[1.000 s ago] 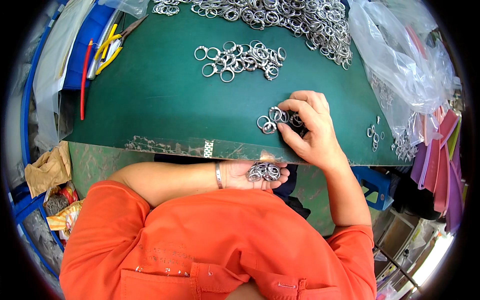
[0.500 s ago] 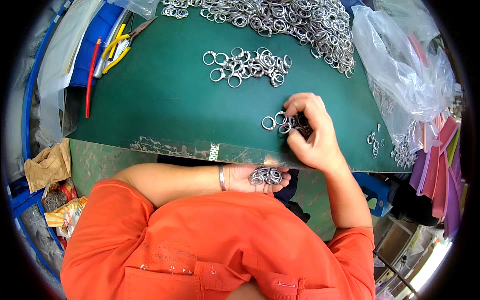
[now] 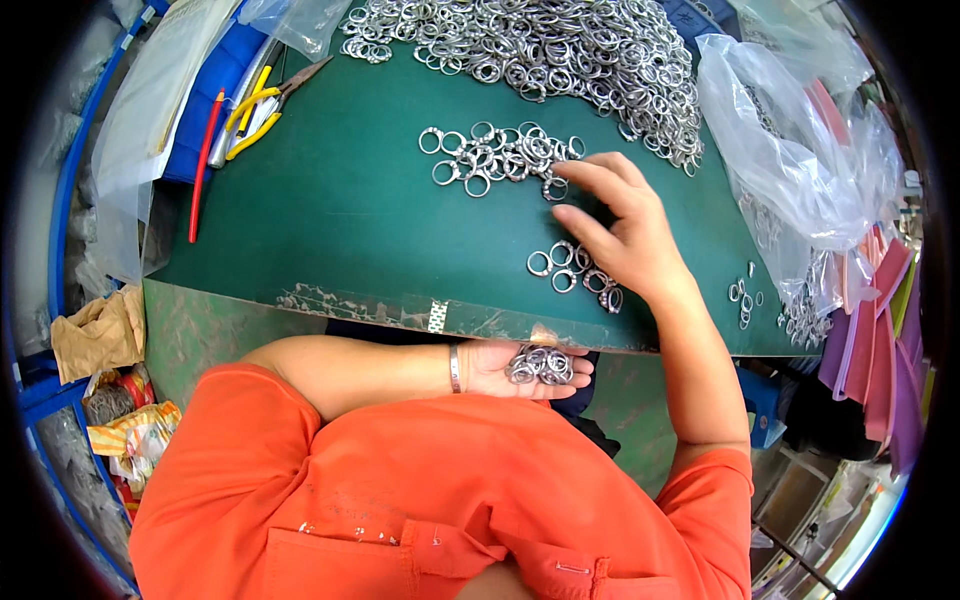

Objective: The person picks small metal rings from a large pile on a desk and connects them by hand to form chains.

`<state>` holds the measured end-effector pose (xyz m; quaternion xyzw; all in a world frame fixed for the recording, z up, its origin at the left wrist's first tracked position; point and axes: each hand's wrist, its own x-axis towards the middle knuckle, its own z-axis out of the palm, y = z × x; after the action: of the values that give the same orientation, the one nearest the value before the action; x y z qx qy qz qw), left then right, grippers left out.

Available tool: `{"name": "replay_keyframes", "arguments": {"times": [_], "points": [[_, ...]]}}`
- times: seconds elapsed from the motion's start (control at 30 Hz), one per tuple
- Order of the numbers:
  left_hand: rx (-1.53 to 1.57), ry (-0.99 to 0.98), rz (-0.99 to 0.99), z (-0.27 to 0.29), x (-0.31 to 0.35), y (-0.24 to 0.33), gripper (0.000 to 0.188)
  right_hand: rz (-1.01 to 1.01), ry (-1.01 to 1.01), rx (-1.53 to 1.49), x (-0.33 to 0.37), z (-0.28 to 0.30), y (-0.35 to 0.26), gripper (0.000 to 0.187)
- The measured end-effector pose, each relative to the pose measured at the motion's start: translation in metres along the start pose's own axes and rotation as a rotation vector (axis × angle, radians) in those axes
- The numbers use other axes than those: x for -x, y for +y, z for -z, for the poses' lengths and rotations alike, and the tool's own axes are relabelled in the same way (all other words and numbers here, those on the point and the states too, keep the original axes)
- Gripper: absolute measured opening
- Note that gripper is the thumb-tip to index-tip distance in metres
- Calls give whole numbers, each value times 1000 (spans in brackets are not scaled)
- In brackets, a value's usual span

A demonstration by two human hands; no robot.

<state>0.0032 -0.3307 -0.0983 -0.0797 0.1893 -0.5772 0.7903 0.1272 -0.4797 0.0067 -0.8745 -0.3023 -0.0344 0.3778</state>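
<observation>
While left hand (image 3: 515,368) cups rings (image 3: 540,364); right fingers (image 3: 590,175) touch loose clamps (image 3: 500,155).

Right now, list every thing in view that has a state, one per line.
left hand: palm up below the table edge, cupping a stack of metal rings
right hand: flat on the green mat, fingers spread over loose rings
big ring pile: heaped at the far edge
small ring cluster: scattered
yellow-handled pliers: lying, untouched
clear plastic bag: open, crumpled
</observation>
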Motion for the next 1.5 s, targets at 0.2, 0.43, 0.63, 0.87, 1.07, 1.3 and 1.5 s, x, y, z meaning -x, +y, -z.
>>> {"name": "replay_keyframes", "arguments": {"times": [0.2,0.43,0.63,0.87,1.07,1.3,1.5], "points": [[-35,196,-58,-14,6,-4,47,-67,-316,11,1,12,7,31],[-48,82,-82,-14,1,-7,50,306,-241,91,33,4,-6,38],[225,-314,-2,28,-9,-5,44,284,-145,-65,94,-33,-41,33],[-356,4,16,-70,5,-24,39,516,161,7,138,-46,-51,22],[-687,-448,-185,-249,-84,18,25,725,749,418,16,110,-50,18],[-1584,359,-714,-351,-184,94,36,-134,569,655,-40,217,37,16],[-1888,366,-801,-312,-89,116,30,-6,488,273,-4,124,-20,9]]}}
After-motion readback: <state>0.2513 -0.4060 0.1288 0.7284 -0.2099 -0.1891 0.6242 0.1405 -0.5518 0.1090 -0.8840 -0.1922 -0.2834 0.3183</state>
